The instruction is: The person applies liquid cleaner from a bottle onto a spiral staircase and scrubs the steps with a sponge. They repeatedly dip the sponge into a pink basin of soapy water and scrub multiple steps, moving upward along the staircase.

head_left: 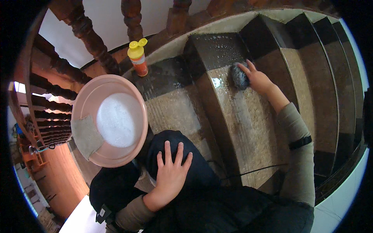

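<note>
My right hand (258, 78) grips a grey steel-wool scrubber (239, 77) against a wet stair tread (247, 116). Water drops and a shiny wet patch lie on the dark end of that step. Spread flat, my left hand (172, 173) rests on my dark-clothed knee (172, 138) and holds nothing. Left of the knee stands a pink plastic basin (145, 116) with white suds (116, 119) inside. A beige cloth (86, 136) hangs over its rim. Behind the basin, an orange bottle (140, 65) with a yellow flip cap stands upright, its cap raised.
Dark wooden balusters (87, 35) line the stair's far side and the left. More steps (303, 70) rise to the right. A thin black cable (259, 169) crosses the tread near my right forearm. A wooden floor (62, 171) shows far below at left.
</note>
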The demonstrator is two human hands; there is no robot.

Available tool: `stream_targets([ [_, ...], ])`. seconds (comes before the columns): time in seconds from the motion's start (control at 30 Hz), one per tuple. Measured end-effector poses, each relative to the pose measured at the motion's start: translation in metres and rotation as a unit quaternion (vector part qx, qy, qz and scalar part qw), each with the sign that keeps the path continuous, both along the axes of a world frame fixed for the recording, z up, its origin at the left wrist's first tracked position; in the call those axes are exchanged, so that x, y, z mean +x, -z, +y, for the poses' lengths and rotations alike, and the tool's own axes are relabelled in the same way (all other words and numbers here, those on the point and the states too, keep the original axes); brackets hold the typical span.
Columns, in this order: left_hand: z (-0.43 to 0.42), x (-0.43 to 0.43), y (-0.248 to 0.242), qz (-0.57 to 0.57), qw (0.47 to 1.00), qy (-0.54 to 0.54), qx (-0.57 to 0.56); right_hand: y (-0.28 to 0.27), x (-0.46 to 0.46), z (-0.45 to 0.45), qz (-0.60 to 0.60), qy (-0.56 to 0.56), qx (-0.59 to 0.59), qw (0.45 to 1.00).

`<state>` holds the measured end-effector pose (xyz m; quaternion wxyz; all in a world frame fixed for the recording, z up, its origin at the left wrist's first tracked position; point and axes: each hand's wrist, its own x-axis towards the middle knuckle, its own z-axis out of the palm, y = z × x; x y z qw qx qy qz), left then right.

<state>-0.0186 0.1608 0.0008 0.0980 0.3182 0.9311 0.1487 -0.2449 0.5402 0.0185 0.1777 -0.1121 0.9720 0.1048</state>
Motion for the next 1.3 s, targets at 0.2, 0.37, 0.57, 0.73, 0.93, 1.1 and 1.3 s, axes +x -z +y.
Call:
stream_targets([
  [0.2,-0.001,0.001,0.000,-0.004,1.000,-0.007,0.008,0.004,0.002,0.013,0.070,0.040,0.138,0.987],
  [0.37,-0.001,0.001,-0.003,-0.001,1.000,-0.002,-0.001,0.014,0.018,-0.012,0.136,-0.140,-0.047,0.980],
  [0.57,-0.002,0.002,-0.004,-0.006,1.000,-0.004,-0.004,0.052,0.049,-0.046,0.253,-0.137,-0.164,0.944],
  [0.73,-0.003,0.001,0.002,-0.005,1.000,-0.019,0.009,0.085,-0.024,-0.066,0.314,-0.135,-0.164,0.925],
  [0.93,-0.002,0.002,0.001,0.001,1.000,-0.009,0.000,0.090,-0.139,-0.115,0.398,-0.083,-0.093,0.909],
  [1.1,-0.014,0.001,-0.003,-0.014,1.000,-0.008,-0.007,0.072,-0.070,-0.097,0.326,-0.149,-0.124,0.925],
  [1.3,-0.018,0.001,-0.002,-0.008,1.000,-0.007,0.016,0.100,-0.135,-0.102,0.423,-0.154,-0.044,0.892],
])
